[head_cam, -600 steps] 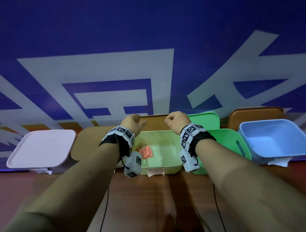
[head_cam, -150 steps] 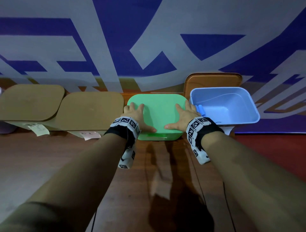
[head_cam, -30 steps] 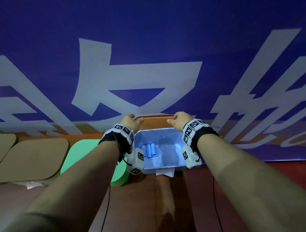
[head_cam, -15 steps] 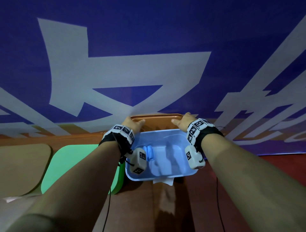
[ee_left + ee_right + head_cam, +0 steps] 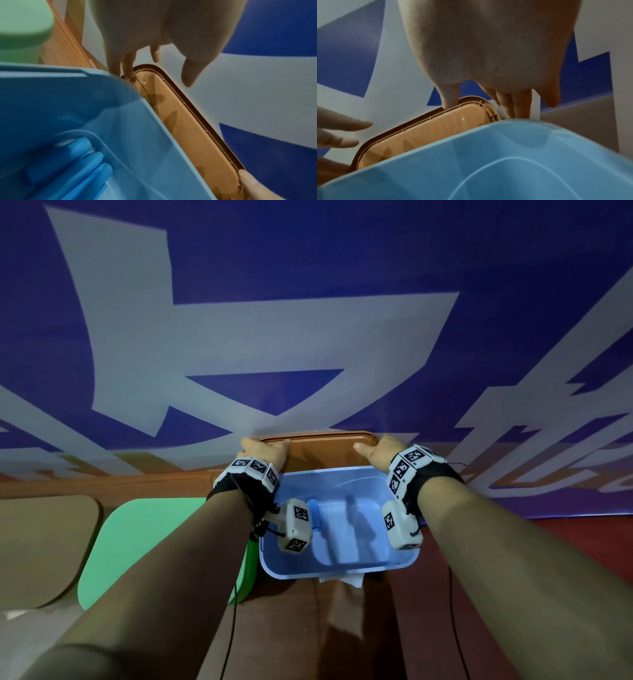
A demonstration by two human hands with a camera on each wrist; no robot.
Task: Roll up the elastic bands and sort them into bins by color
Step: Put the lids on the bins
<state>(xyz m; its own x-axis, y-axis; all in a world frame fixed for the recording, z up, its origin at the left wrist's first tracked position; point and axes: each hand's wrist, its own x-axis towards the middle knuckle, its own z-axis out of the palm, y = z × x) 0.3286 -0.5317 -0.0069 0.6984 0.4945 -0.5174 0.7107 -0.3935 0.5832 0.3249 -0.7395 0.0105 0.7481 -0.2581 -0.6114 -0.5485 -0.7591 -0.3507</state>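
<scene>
My left hand [image 5: 263, 451] and right hand [image 5: 380, 451] now grip the two top corners of the brown lid [image 5: 322, 450] propped against the wall behind the blue bin [image 5: 337, 568], thumbs over its rim; half a second ago they were only arriving there. The rolled blue bands [image 5: 77, 162] already lie in the bin (at its left side), so I judge the sorting done and only the lidding left.

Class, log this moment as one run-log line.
left hand: grips brown lid | right hand: grips lid | blue bin: open, rolled blue bands inside
</scene>
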